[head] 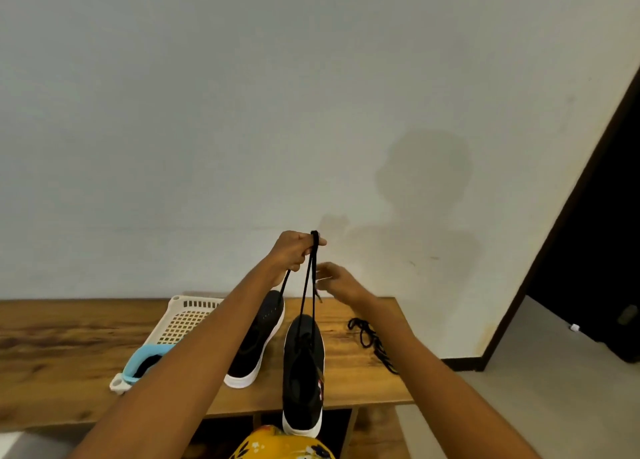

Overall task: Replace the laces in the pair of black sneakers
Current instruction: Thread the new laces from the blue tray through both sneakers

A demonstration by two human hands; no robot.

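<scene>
Below, wooden bench [349,386] against pale wall [207,112]; dark doorway [595,243].

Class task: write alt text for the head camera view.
A left hand holds a black lace up from the nearer black white-soled sneaker on a wooden table; the right hand reaches beside it.

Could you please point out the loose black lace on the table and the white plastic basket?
Loose black lace [367,334], head view: on its coiled upper loops.
White plastic basket [183,318], head view: on its perforated floor.
</scene>
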